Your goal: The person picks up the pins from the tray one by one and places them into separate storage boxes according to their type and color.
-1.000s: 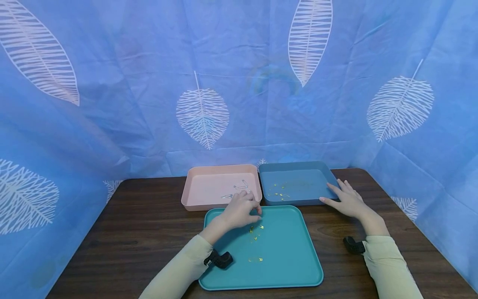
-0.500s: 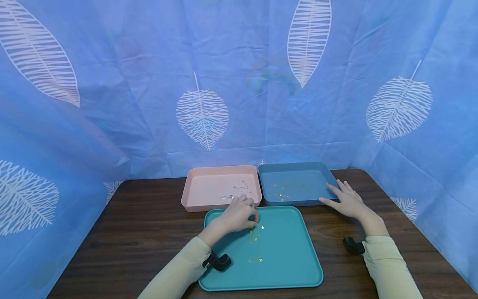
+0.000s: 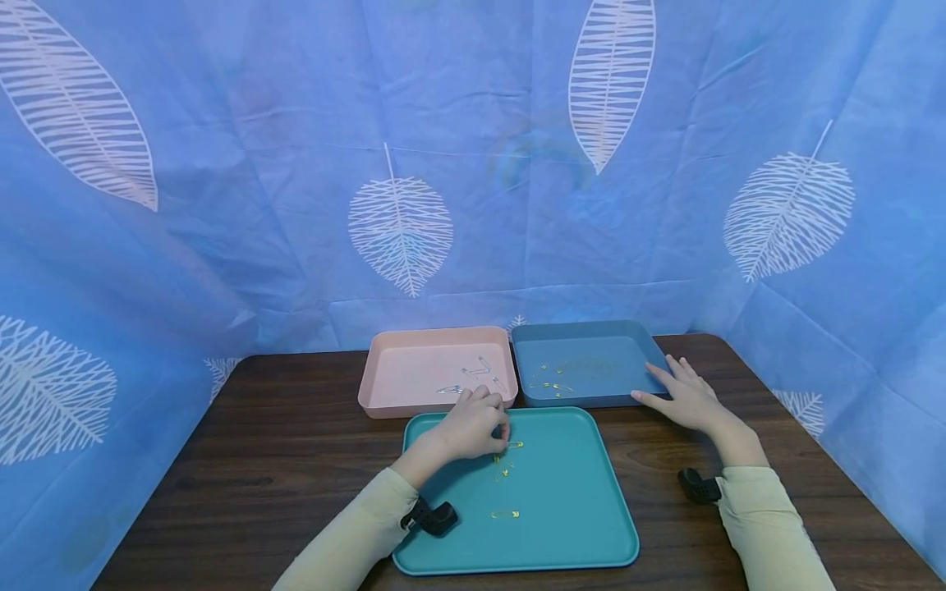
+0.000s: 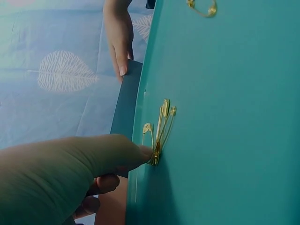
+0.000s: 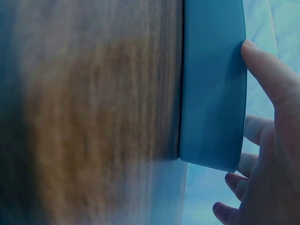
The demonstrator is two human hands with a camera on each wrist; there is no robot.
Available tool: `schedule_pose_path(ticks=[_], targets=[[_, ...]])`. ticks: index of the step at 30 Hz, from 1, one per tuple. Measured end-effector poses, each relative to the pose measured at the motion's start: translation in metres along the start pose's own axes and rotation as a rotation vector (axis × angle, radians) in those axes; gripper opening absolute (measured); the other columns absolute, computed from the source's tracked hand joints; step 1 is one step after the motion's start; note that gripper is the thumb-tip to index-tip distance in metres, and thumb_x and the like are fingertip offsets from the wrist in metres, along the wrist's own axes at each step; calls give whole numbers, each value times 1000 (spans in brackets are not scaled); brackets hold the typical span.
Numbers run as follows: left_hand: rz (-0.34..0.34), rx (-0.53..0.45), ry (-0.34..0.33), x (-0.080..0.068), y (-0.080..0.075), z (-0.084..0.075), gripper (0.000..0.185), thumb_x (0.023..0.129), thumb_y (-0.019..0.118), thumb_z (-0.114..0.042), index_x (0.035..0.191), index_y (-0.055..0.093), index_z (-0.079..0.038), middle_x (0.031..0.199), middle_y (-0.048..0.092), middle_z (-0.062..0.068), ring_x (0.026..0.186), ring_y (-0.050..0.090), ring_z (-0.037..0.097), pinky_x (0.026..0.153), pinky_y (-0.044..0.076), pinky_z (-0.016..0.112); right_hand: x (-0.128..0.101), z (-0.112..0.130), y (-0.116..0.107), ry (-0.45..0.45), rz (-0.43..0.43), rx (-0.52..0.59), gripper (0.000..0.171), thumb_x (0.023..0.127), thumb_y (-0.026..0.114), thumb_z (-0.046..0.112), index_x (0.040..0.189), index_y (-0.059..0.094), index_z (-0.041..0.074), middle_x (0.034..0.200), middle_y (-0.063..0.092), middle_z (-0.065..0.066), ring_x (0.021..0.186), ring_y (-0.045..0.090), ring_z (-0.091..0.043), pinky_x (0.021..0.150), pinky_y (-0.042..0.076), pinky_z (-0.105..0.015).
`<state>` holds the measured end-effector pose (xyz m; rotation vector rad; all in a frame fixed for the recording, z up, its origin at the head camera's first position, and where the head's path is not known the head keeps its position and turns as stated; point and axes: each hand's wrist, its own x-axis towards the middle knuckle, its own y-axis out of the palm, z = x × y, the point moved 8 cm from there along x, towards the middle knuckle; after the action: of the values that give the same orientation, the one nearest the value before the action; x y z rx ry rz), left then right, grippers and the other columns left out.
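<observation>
Table (image 3: 296,460) layout matches a second ago: teal tray (image 3: 576,525) nearest the person, pink tray (image 3: 414,369) and blue tray (image 3: 591,361) side by side behind it, none shifted. Right hand (image 3: 683,398) hasn't moved either, fingers straight and flat against the blue tray's right wall, holding nothing; right wrist view shows the thumb on that wall's outer face. Only real change is the left hand (image 3: 473,427): it has slid back off the pink tray's front edge onto the far part of the teal tray, down to the small cluster of gold safety pins (image 3: 506,460). Grip, from the left wrist view: fingers curled, one fingertip (image 4: 140,152) touching the pin cluster (image 4: 159,131) at its near end; whether a pin is actually pinched, can't tell. Reads as a pickup just starting. One more gold pin (image 3: 506,515) lies apart, nearer the person. Silver pins (image 3: 473,377) sit in the pink tray, gold ones (image 3: 554,382) in the blue.
</observation>
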<state>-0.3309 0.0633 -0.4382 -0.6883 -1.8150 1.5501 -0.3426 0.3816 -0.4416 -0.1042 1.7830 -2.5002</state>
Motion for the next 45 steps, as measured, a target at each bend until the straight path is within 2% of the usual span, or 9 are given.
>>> schedule_pose_path(ticks=[10, 22, 30, 45], targets=[[-21, -27, 23, 4, -3, -5, 23, 80, 74, -28, 64, 57, -30, 81, 47, -12, 79, 33, 11, 71, 22, 27, -1, -1, -3, 8, 1, -15, 87, 91, 54, 60, 149, 33, -1, 155, 13, -38, 143, 8, -56, 104, 12, -78], [-71, -19, 42, 15, -10, -11, 21, 84, 70, -26, 68, 58, -31, 83, 47, -12, 78, 32, 11, 72, 21, 27, 0, -3, -1, 4, 4, -9, 88, 91, 54, 60, 150, 31, -1, 155, 11, -38, 143, 7, -57, 104, 11, -78], [-101, -20, 39, 30, -11, -15, 19, 86, 69, -28, 70, 59, -32, 84, 46, -11, 81, 32, 12, 72, 21, 26, 2, -2, 1, 1, 5, -4, 88, 91, 54, 60, 150, 31, 0, 155, 11, -38, 143, 7, -57, 105, 11, -78], [-142, -21, 31, 55, -26, -19, 17, 87, 68, -29, 72, 61, -31, 85, 47, -9, 81, 33, 12, 73, 22, 26, 2, -3, 1, -1, 10, 5, 88, 91, 54, 60, 150, 30, 0, 155, 11, -38, 143, 5, -57, 105, 9, -78]])
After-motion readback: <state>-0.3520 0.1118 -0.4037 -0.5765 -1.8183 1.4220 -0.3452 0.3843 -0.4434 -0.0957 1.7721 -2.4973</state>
